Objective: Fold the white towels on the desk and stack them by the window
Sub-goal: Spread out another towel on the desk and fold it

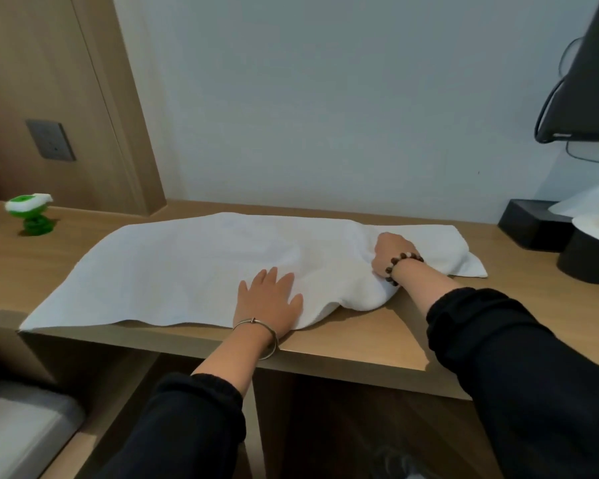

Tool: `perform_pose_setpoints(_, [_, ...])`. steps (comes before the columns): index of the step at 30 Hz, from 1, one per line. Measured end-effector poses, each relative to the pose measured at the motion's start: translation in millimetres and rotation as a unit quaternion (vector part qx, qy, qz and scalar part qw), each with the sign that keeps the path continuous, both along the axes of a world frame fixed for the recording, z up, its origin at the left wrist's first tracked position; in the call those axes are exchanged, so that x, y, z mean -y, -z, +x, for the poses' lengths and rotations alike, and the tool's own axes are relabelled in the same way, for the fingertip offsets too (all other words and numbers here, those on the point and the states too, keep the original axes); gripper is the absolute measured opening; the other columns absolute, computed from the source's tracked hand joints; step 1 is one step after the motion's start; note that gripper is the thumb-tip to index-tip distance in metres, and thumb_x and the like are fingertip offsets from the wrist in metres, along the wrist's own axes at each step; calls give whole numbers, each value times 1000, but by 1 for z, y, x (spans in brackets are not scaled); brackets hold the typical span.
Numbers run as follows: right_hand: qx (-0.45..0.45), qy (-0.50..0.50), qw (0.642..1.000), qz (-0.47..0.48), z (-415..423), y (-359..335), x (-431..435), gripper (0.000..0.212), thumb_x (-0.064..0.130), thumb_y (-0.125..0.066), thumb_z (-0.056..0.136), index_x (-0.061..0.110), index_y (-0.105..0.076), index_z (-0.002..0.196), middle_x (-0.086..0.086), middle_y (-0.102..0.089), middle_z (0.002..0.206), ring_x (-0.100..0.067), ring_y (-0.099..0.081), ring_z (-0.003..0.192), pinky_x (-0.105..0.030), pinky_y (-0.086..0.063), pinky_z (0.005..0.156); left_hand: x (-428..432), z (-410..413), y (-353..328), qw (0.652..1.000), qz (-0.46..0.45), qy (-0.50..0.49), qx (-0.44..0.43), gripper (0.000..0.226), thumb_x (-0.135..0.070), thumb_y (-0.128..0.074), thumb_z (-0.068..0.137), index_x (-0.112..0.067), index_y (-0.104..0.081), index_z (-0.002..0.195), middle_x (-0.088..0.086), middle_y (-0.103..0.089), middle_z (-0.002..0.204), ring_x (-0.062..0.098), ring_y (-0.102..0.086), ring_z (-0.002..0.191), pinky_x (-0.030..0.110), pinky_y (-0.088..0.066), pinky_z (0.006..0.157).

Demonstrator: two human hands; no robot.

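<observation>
A white towel point(187, 267) lies spread across the wooden desk point(377, 344), its left part flat and its right part bunched and rumpled. My left hand point(268, 302) rests flat on the towel near the desk's front edge, fingers apart, palm down. My right hand point(393, 254) is closed on a fold of the towel at its right part, knuckles up, with a bead bracelet on the wrist. The right end of the towel point(464, 257) extends past that hand towards the black objects.
A green and white toy-like object point(32, 216) stands at the desk's far left. Black boxes and a black round container point(588, 257) sit at the right, with a dark monitor point(588, 81) and cables above. A grey wall socket point(51, 140) sits on the wooden panel.
</observation>
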State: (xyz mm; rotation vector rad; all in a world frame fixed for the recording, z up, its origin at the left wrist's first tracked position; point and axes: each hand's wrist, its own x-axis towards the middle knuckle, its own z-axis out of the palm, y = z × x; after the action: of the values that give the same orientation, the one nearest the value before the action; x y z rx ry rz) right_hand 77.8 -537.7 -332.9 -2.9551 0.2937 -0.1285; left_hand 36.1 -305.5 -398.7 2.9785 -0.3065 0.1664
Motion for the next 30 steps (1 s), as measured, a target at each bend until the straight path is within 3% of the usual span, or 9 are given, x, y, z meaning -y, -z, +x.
perform_pose_setpoints(4, [67,-33,996,54,-1,-5,-10,7,12,-47,86,14,-51,82,-2,-55,80,-25,-52,74,-28,-38,60,1,4,-1,999,-20,-27,13,48,-39,-22,98,-29,-29,144,3,-18,157,22,-16,144,49,-16,115])
perform_pose_setpoints(8, [136,-163,977,-5,-35,0,-28,6,15,-51,82,17,-46,80,2,-51,74,-23,-50,71,-29,-34,62,-1,6,-5,984,-148,-87,51,49,-40,-16,101,-27,-27,147,3,-21,157,22,-23,142,46,-22,115])
perform_pose_setpoints(10, [110,-259,959,-30,-55,14,-40,5,18,-54,82,17,-51,79,2,-54,77,-19,-48,71,-28,-32,65,-4,5,-7,973,-208,-78,64,50,-42,-18,101,-28,-22,149,0,-19,157,21,-23,142,44,-23,115])
perform_pose_setpoints(13, [34,-314,946,79,-70,18,-49,14,19,-55,83,8,-60,76,-6,-58,74,-18,-49,68,-32,-39,63,-7,2,-8,958,-269,4,99,50,-37,-26,101,-34,-13,150,-5,-10,159,17,-14,145,42,-16,118])
perform_pose_setpoints(17, [15,-349,930,117,-79,15,-51,19,13,-49,84,3,-66,84,-6,-60,78,-17,-51,74,-31,-44,69,-5,-6,-10,964,-189,136,129,71,-13,-35,96,-53,8,137,-20,14,152,8,10,144,36,4,115])
perform_pose_setpoints(19, [10,-365,927,92,-82,16,-50,23,11,-47,84,-2,-65,91,-10,-59,81,-20,-50,77,-38,-46,73,-2,-6,-9,972,-127,156,118,73,-8,-35,93,-54,-3,139,-22,16,151,6,15,142,36,11,113])
perform_pose_setpoints(24, [6,-331,931,152,-73,2,-39,25,15,-51,90,17,-74,99,15,-65,84,1,-55,74,-12,-41,68,-1,-5,-10,982,-111,139,67,47,-16,-32,97,-40,-46,135,-17,-19,155,12,-1,145,39,3,118])
perform_pose_setpoints(28, [170,-222,950,137,-36,-20,-25,24,11,-49,89,2,-70,84,-8,-70,86,-22,-62,81,-35,-46,74,0,-8,-11,979,-163,109,55,45,-13,-37,94,-32,-55,130,-9,-39,148,15,-19,141,35,-9,118])
perform_pose_setpoints(30, [149,-133,972,128,-7,-30,-7,25,10,-46,91,-1,-67,82,-14,-67,88,-30,-60,83,-35,-48,73,0,-10,-11,974,-205,78,53,40,-14,-41,93,-28,-61,124,1,-42,144,20,-31,134,32,-20,115])
